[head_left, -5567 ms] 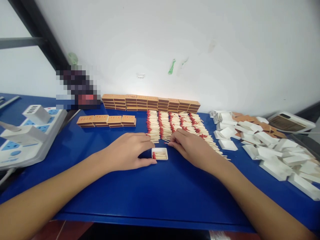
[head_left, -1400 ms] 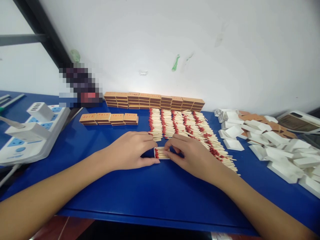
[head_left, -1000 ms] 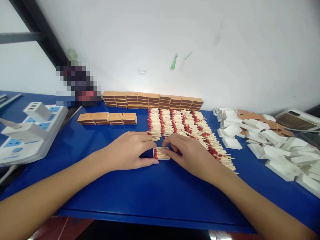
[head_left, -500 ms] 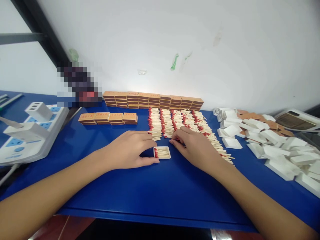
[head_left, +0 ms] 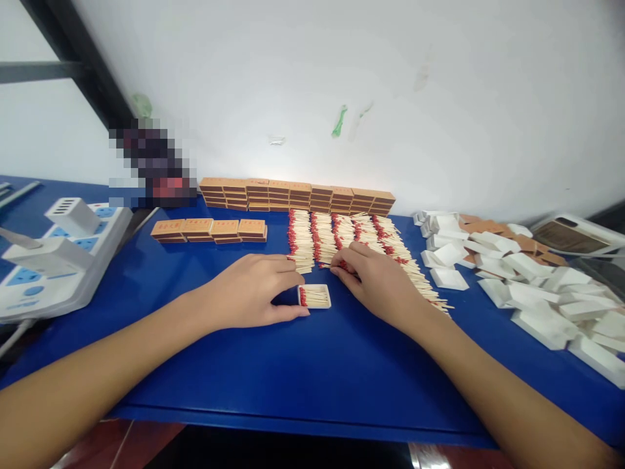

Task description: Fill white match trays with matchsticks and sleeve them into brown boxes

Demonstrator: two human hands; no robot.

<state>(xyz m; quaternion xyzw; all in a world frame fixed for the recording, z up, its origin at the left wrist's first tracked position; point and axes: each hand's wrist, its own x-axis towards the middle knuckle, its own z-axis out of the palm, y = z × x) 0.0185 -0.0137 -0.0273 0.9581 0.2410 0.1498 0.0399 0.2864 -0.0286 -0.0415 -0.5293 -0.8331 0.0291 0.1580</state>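
Our left hand (head_left: pixel 249 293) rests on the counter (head_left: pixel 293 371), thumb and forefinger pinching the left end of the small white tray (head_left: pixel 314 296). The tray sits between our hands, partly filled, red heads to the left. Our right hand (head_left: pixel 378 283) is at the near edge of the rows of matches (head_left: pixel 322 238), fingertips drawn together on a few sticks, one poking out leftward. We judge this the gathering step of filling the tray. The next move calls for a firm pinch, sticks kept parallel, heads turned left.
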